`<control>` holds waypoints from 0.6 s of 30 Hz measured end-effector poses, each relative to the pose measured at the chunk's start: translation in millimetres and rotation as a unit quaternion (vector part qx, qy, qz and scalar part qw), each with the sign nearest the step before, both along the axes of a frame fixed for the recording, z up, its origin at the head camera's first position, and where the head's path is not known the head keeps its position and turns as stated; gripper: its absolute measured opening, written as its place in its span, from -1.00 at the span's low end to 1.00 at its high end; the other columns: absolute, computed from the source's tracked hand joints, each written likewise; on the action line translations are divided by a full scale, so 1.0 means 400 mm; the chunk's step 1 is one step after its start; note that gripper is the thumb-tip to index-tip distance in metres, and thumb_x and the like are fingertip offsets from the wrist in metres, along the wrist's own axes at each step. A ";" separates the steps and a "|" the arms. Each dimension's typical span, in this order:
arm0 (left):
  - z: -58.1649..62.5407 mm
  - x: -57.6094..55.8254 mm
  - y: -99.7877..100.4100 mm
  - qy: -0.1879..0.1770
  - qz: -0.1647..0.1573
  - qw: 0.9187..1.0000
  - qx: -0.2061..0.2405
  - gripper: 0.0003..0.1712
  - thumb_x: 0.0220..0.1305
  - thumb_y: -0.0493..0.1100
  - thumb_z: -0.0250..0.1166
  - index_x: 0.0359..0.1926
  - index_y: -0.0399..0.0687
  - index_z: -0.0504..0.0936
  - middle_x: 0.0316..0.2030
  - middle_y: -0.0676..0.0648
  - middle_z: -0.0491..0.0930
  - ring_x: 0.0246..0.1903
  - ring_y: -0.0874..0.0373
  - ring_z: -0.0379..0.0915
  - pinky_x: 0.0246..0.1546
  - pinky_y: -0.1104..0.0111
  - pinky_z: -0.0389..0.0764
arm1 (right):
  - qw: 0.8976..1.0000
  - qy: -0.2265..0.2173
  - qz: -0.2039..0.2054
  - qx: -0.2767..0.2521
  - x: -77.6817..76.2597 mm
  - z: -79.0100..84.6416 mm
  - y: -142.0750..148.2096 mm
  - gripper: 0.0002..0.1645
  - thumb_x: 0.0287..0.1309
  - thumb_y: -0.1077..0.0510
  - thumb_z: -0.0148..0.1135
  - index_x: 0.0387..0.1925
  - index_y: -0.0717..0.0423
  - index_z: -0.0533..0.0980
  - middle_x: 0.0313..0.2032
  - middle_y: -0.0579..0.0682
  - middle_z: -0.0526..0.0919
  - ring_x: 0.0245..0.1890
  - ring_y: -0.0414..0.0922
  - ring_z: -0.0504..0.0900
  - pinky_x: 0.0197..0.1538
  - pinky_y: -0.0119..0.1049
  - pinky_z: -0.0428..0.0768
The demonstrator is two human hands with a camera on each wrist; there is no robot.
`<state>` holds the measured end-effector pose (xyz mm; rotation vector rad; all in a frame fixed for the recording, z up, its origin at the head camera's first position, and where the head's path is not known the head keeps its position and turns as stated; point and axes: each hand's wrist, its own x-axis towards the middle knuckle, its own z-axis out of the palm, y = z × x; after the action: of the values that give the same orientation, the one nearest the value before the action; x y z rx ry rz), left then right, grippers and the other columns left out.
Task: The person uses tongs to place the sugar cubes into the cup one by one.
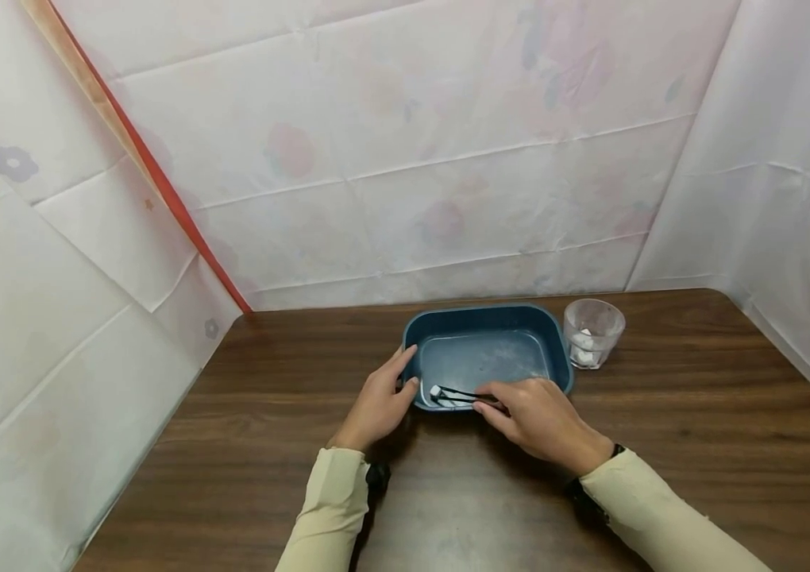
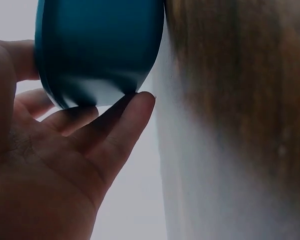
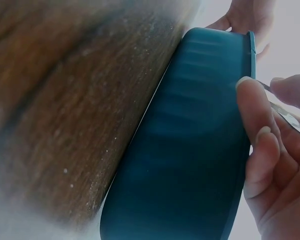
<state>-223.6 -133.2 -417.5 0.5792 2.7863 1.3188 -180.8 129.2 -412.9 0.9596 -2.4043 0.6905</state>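
Note:
A blue rectangular tray (image 1: 491, 314) stands on the table. At its left end my left hand (image 1: 379, 401) holds the wall; in the left wrist view the thumb reaches over the rim and the fingers lie against the outer side. My right hand (image 1: 537, 417) pinches a pair of dark tweezers (image 1: 465, 393) above the tray's near side, its lower fingers by the outer wall in the right wrist view. The tweezers' tips are at a small white cube (image 1: 437, 391) in the near left corner; whether they grip it is unclear. More white shows beneath the tweezers.
Close to the tray's right end stands a clear glass (image 1: 605, 326) with white pieces (image 1: 583, 346) in it. The brown wooden table (image 1: 269, 413) meets sheet-covered walls (image 1: 376, 159) at the back and sides.

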 end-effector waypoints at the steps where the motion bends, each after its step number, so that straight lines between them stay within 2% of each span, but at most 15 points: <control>1: 0.000 0.000 0.000 0.000 0.000 1.000 0.002 -0.37 0.53 -0.21 0.10 0.54 0.01 0.22 0.53 -0.05 0.03 0.34 0.09 0.28 0.10 0.12 0.51 | 1.000 -0.002 -0.001 0.000 0.001 0.002 0.000 -0.84 0.24 0.05 0.39 -0.20 0.01 0.71 -0.48 -0.26 0.70 -0.62 -0.48 0.47 -0.54 -0.44 0.49; 6: -0.002 0.000 -0.002 -0.003 0.005 1.000 0.005 -0.38 0.53 -0.20 0.10 0.53 0.03 0.24 0.52 -0.05 0.05 0.19 0.12 0.41 -0.03 0.17 0.49 | 1.000 -0.005 -0.006 0.001 0.001 0.003 0.001 -0.84 0.25 0.05 0.39 -0.19 0.01 0.71 -0.51 -0.26 0.70 -0.66 -0.49 0.43 -0.57 -0.45 0.45; 10: -0.005 -0.003 -0.004 -0.007 0.008 1.000 0.003 -0.38 0.53 -0.18 0.10 0.54 0.06 0.24 0.52 -0.04 0.05 0.23 0.10 0.40 0.01 0.15 0.50 | 1.000 -0.002 -0.012 0.002 0.000 0.003 0.001 -0.84 0.24 0.05 0.38 -0.19 0.02 0.71 -0.52 -0.25 0.69 -0.66 -0.48 0.43 -0.57 -0.45 0.45; 15: -0.009 -0.003 -0.006 -0.014 0.009 1.000 0.002 -0.38 0.53 -0.15 0.11 0.54 0.09 0.23 0.52 -0.03 0.05 0.38 0.07 0.23 0.18 0.05 0.49 | 1.000 0.006 -0.011 -0.006 0.001 0.002 0.002 -0.85 0.23 0.08 0.39 -0.19 0.03 0.70 -0.52 -0.25 0.69 -0.64 -0.48 0.45 -0.57 -0.48 0.44; 18: -0.010 -0.004 -0.007 -0.013 0.008 1.000 0.003 -0.37 0.53 -0.16 0.11 0.54 0.10 0.23 0.52 -0.02 0.05 0.36 0.06 0.28 0.18 0.05 0.49 | 1.000 0.010 -0.009 -0.013 -0.001 0.001 0.003 -0.85 0.22 0.11 0.40 -0.20 0.05 0.70 -0.51 -0.23 0.70 -0.63 -0.48 0.47 -0.57 -0.50 0.44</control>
<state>-225.2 -136.0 -421.6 0.5376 2.7717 1.3285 -181.1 130.6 -412.5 0.9297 -2.3772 0.7017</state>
